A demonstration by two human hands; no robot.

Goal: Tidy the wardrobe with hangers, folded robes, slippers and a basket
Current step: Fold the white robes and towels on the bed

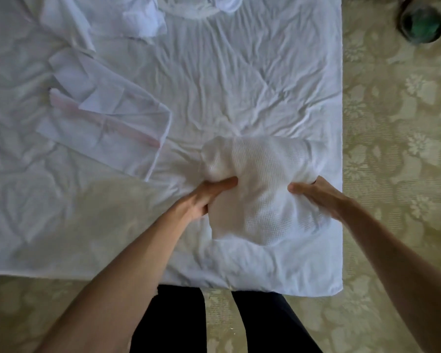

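Observation:
A white waffle-weave robe [257,189], folded into a thick bundle, lies near the front right corner of the bed. My left hand [209,197] grips its left side, fingers tucked under the fold and thumb on top. On the robe's right side my right hand [316,192] holds the edge, its fingers hidden beneath the cloth. A second white robe [107,121] with a pale pink band lies spread flat on the left of the bed. No hangers, slippers or basket are in view.
The bed [239,80] is covered by a wrinkled white sheet. More crumpled white cloth [148,21] sits at its far edge. Patterned beige carpet [397,149] runs along the right and front. A dark round object [421,24] stands on the floor, top right.

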